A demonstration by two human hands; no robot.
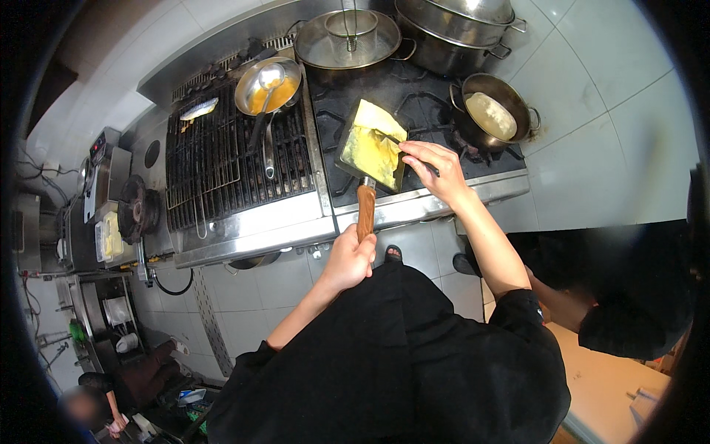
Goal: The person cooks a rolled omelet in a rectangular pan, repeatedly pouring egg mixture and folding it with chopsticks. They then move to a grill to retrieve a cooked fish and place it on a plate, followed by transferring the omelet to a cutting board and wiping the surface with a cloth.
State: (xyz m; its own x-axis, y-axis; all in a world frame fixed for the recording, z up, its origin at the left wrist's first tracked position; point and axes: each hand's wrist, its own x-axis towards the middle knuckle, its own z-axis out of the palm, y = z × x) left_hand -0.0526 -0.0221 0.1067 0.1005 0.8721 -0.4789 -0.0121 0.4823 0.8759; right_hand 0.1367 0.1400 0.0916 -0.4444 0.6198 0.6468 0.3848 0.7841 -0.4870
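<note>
My left hand (349, 260) is wrapped around the wooden handle (366, 209) of a small rectangular frying pan (400, 178), held over the gas hob. A yellow egg sheet (371, 157) covers the pan's bottom, with a folded, thicker part at the far end. My right hand (435, 167) is closed on dark chopsticks (389, 138), whose tips touch the egg near the fold. Left of this pan, a round steel pan (241, 92) holds orange-yellow liquid, with a ladle (271, 75) resting in it.
A grill grate (214, 159) with a fish piece (199, 109) lies left. Behind are a wide pot (314, 55) with a strainer and a stacked steamer (451, 44). Right stands a pot (529, 118) with a pale lump. People in dark clothes (629, 288) are at right and lower left.
</note>
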